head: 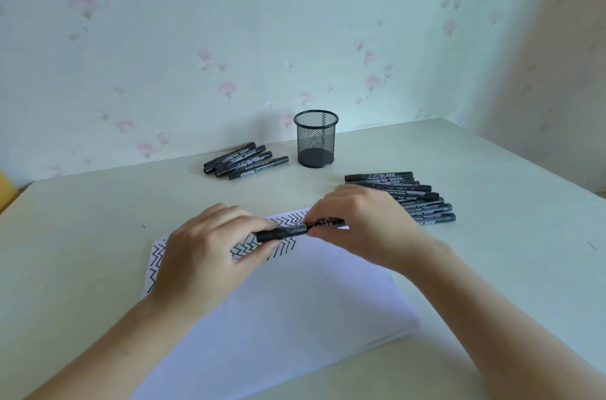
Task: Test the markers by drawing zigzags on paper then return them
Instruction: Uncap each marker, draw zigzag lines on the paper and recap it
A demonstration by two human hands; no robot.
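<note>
Hands left [210, 245] and right [354, 219] gripping slim black marker [295, 229], over zigzagged white paper [295, 317]

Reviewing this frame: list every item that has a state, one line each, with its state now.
Black marker with printed barrel: held level above the paper, capped.
Left hand: closed on the cap end.
Right hand: closed on the barrel.
White paper sheet: flat, zigzags along its far edge.
Black mesh pen cup: upright, empty.
Four-marker group: lying, capped.
Right marker row: lying.

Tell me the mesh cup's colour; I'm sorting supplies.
Black, seen clearly in the head view: mesh cup.
</note>
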